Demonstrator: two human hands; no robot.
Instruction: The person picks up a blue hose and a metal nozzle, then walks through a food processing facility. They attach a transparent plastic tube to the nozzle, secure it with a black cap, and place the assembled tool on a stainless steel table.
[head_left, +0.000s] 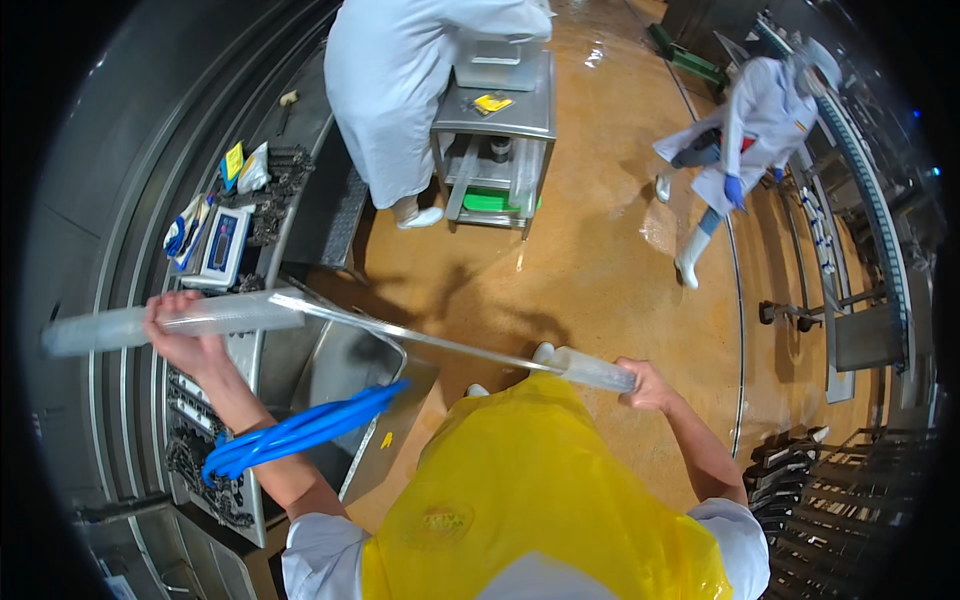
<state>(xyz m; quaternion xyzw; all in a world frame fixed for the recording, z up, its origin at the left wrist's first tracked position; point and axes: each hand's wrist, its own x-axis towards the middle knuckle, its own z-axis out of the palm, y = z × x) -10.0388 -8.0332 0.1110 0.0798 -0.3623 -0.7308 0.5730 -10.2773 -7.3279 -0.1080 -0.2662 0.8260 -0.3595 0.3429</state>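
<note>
My left hand (pixel 187 335) is wrapped round a long roll of clear plastic (pixel 245 312), held out over the metal bench on the left. In front of my yellow apron (pixel 510 470), my right hand (pixel 648 385) grips the end of a shorter clear plastic roll (pixel 590 370). A thin, shiny strip of clear film (pixel 420 337) runs taut between the two rolls. A bundle of blue plastic loops (pixel 305 430) lies across my left forearm; whether it hangs from the arm cannot be told.
Below my left arm are a metal bin (pixel 345 375) and dark chains. A scale (pixel 222 245) stands farther along the bench. Ahead, a person in a white coat (pixel 390 95) bends beside a steel cart (pixel 500 118). Another person (pixel 740 130) walks near the conveyor (pixel 865 190) at right.
</note>
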